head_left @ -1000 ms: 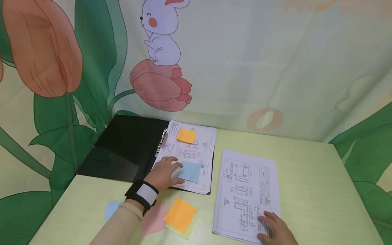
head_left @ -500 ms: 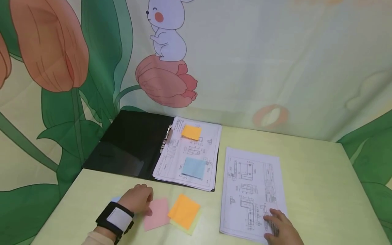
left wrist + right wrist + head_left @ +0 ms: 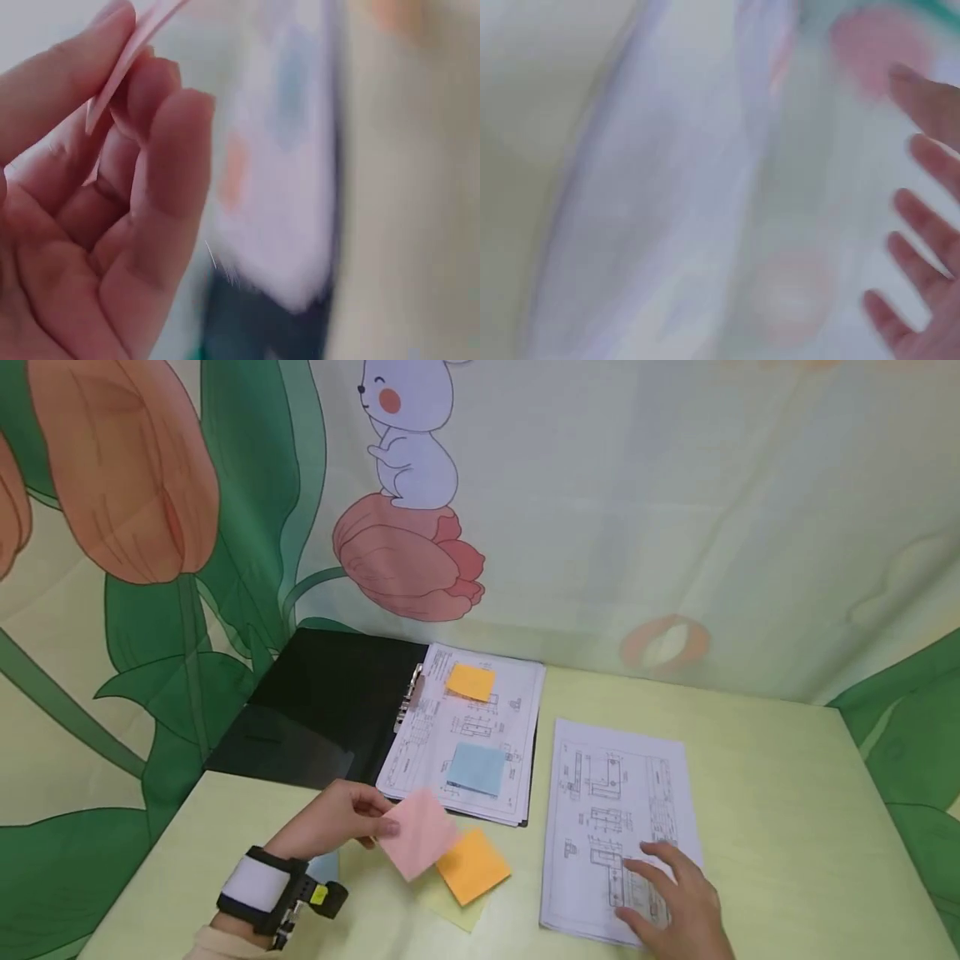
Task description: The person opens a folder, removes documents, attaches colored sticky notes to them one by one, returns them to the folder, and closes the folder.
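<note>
My left hand [image 3: 341, 818] pinches a pink sticky note pad [image 3: 417, 835] between thumb and fingers, above the table in front of the black binder [image 3: 322, 710]. In the left wrist view the pink pad [image 3: 124, 71] shows edge-on, a thin stack under the thumb. My right hand [image 3: 678, 902] hovers with spread fingers over the lower right of a stack of printed drawings [image 3: 585, 827]; the right wrist view shows nothing between its fingers. On the binder's drawing sheet [image 3: 427, 760] lie an orange sticky note [image 3: 471, 682] and a blue one [image 3: 477, 768].
An orange sticky pad [image 3: 474, 865] overlaps a yellow-green one [image 3: 453, 906] on the table [image 3: 795, 827]. A light blue pad [image 3: 324, 867] is partly hidden behind the left wrist strap. A printed cloth [image 3: 570, 510] hangs behind the table.
The left hand moved from the binder's blue note down to the pink pad, then lifted it up and right. The orange pad shifted and turned. The right hand rose slightly, its fingers spreading.
</note>
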`<state>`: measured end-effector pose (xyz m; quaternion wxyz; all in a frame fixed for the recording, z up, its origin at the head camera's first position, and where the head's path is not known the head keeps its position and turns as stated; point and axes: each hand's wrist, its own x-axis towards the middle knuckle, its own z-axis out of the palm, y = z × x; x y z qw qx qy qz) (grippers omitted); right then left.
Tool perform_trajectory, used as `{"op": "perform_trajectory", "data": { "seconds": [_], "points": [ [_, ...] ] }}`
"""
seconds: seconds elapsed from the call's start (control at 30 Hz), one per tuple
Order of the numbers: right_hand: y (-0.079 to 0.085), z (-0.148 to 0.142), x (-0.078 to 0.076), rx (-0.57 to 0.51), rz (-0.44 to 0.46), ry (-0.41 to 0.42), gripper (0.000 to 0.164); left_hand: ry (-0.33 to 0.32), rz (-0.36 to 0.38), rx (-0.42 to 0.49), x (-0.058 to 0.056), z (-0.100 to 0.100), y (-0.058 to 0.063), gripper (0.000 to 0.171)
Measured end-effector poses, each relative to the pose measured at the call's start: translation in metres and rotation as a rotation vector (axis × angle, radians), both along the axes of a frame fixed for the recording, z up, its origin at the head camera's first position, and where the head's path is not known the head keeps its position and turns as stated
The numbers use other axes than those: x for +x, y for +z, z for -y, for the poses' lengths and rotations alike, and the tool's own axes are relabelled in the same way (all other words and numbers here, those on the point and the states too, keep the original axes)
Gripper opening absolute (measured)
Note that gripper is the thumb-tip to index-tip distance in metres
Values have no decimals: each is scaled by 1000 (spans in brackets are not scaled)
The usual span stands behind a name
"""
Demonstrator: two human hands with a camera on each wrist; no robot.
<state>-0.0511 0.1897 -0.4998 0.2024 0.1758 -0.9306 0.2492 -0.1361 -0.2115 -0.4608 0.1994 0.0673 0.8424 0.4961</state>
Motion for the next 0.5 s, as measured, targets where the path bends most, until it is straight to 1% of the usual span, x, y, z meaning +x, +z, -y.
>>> {"op": "perform_trajectory", "data": {
  "seconds": [0.03,0.1,0.17,0.23,0.3,0.33,0.43,0.5],
  "points": [
    [9,13,1,-22,-89,70,48,-26,11,71,2,-8,7,24],
    [26,42,3,-30,-216,212,42,-84,54,197,7,-27,20,27],
    [38,67,5,10,-261,306,39,-146,107,306,12,-47,28,26],
    [46,83,6,44,-311,364,36,-192,177,409,17,-65,32,25],
    [50,90,6,44,-366,395,34,-219,233,488,21,-78,32,25],
    [51,91,6,27,-391,409,33,-231,256,526,23,-83,31,26],
    [51,88,3,-98,-506,455,29,-289,282,628,28,-92,22,36],
    [50,85,2,-190,-544,480,26,-341,277,699,32,-98,14,43]
  ]
}}
